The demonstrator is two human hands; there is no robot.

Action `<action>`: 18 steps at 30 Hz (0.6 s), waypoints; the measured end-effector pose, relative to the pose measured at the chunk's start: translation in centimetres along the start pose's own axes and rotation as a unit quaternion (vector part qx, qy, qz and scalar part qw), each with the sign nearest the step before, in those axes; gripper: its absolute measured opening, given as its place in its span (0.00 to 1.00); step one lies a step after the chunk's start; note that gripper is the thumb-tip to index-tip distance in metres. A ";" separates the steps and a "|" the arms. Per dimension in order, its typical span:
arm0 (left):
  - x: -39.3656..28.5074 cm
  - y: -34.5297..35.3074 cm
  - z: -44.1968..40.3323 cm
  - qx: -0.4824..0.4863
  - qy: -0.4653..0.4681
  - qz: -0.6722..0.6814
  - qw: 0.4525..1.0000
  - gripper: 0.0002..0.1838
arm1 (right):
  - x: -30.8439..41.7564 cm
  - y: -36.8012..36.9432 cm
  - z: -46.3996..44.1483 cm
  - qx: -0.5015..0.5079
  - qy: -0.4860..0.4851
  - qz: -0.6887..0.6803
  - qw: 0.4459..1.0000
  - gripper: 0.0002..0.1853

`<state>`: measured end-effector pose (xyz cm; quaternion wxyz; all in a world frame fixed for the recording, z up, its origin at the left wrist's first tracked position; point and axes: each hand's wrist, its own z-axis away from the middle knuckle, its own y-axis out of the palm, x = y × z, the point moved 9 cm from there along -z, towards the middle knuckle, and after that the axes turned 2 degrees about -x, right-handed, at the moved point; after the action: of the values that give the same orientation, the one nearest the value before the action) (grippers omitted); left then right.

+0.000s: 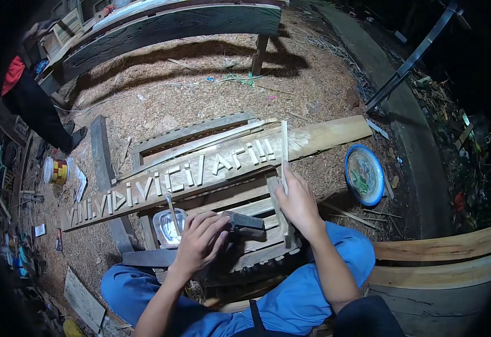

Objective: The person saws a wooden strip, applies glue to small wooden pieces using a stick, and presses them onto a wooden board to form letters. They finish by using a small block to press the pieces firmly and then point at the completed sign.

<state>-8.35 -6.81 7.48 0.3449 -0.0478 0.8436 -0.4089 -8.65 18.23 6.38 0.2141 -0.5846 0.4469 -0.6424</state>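
My right hand (297,202) is closed around a thin wooden strip (285,143), which stands up past the edge of the long board. Over the slatted wooden stand (257,194), my left hand (203,238) has loosely bent fingers, slightly apart. Its fingertips are next to a dark rectangular block (245,221); whether they touch it is unclear. The long board (335,130) carries raised letters of pale wood strips (200,170), reading "VINI.VIDI.VICI/Ari!!!". Left of my hand are a plastic tub (161,227) with white contents and a brush (173,213), and a saw blade (147,258).
A blue-rimmed basin (364,175) stands on the right, above planks (442,275). A heavy bench (172,36) spans the back. Another person (35,109) stands far left near a small bucket (55,171). Wood shavings (161,106) cover the ground.
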 end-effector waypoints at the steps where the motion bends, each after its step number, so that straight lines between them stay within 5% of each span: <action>1: 0.0 0.0 0.1 0.001 0.002 -0.003 1.000 0.21 | 0.0 0.0 0.0 0.000 0.000 0.000 1.000 0.34; 18: 0.6 0.0 0.7 0.012 -0.018 -0.002 1.000 0.20 | 0.4 -0.6 0.1 -0.006 0.015 0.160 0.987 0.32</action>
<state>-8.35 -7.48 6.80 0.3597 -0.0534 0.8322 -0.4185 -8.55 18.18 7.08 0.3036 -0.4970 0.5419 -0.6060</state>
